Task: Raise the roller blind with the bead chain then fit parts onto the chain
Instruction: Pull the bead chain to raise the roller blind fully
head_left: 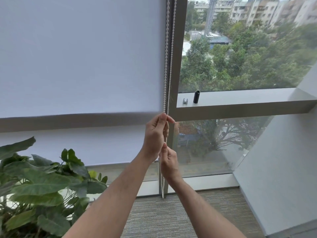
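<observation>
Two hands (154, 134) (169, 163), seemingly two chain strands (166, 66).

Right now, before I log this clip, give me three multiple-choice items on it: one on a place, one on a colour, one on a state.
1. Where does the black cylinder stand?
A. on the window ledge
B. on the carpet
C. in a hand

2. What colour is the bead chain?
A. red
B. white
C. black

3. How do the hands stand on the chain?
A. both off it
B. only one grips it
C. both grip it, left hand above right hand

Key: 1 A, it stands beside the small silver part on the ledge. 2 B, the beads look white. 3 C, the fingers of both close on the chain.
</observation>
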Available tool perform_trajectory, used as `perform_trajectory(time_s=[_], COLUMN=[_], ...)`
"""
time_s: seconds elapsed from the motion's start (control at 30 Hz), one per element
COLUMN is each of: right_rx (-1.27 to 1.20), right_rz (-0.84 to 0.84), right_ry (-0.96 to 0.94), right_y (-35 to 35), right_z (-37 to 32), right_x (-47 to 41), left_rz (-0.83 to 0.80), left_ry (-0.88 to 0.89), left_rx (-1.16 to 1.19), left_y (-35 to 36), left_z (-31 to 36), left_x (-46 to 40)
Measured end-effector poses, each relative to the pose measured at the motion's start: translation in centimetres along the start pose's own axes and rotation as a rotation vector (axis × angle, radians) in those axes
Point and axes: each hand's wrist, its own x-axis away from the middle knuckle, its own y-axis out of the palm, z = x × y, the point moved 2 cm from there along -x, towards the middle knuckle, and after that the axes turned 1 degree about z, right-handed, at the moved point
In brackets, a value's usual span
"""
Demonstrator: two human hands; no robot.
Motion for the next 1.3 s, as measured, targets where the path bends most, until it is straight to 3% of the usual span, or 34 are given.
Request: perform_trajectory(time_s=[0.23,0.47,0.73,0.83,0.97,1.17,1.3], right_rx=[-0.118,-0.198,-0.345,-0.328,-0.173,-0.115,-0.062], right_rz=[-0.166,-0.048,-0.212,-0.151,0.021,0.098,0.126], right_ry=[0.096,0.033,-0.184,-0.134,-0.243,-0.263,-0.243], right_y=[-2.0,-3.3,-1.4,-0.7,-0.7,-2.0,-1.9], right_z=[-1.0,-8.1,-16.9,-16.1,-13.5,-11.7,-9.4], right_x=[-0.9,-5.5,-7.6,-7.1,-6.3,-6.2,-4.5], left_rz=[0.124,0.108,0.113,0.108,0.057,-0.093,-0.277], left_ry=[0.047,0.069,-0.085,-0.178,-0.210,-0.249,-0.173], left_rx=[0.018,0.045,-0.100,-0.140,-0.193,-0.226,-0.500], left_y=[-0.2,0.1,-1.1,-2.4,-2.0,-1.6,-3.0], left_z=[-0.2,-0.4,-4.8,-7.2,-8.4,-9.1,-8.8], left_x=[0.7,1.0,3.8,5.3,5.8,6.5,5.5])
